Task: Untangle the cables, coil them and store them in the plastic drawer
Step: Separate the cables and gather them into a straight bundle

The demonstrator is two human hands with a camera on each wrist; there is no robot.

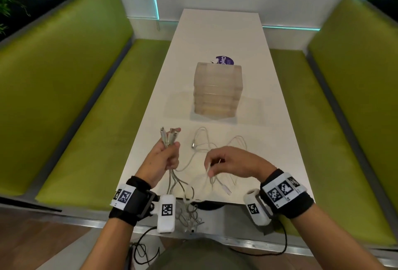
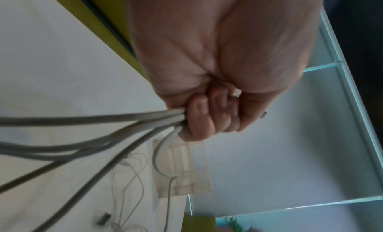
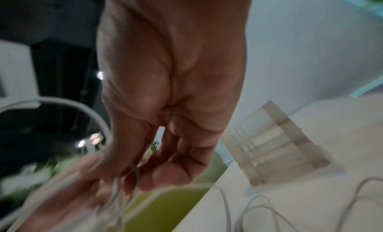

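Observation:
My left hand (image 1: 170,153) grips a bundle of grey cables (image 1: 170,137), their plug ends sticking up above the fist; in the left wrist view the fingers (image 2: 209,119) curl round the cables (image 2: 116,120), which run down and away. Those cables hang over the table's near edge into a tangle (image 1: 189,215). My right hand (image 1: 217,162) pinches a thin white cable (image 1: 209,169) just above the table; the right wrist view shows that hand (image 3: 157,173) blurred with cable strands at its fingertips. More white cable (image 1: 206,142) lies looped on the table. The translucent plastic drawer unit (image 1: 218,88) stands behind, its drawers closed.
A long white table (image 1: 269,118) runs away from me between two green benches (image 1: 86,108). A purple round sticker or disc (image 1: 225,60) lies behind the drawer unit. Black wires from the wrist cameras hang below the table edge.

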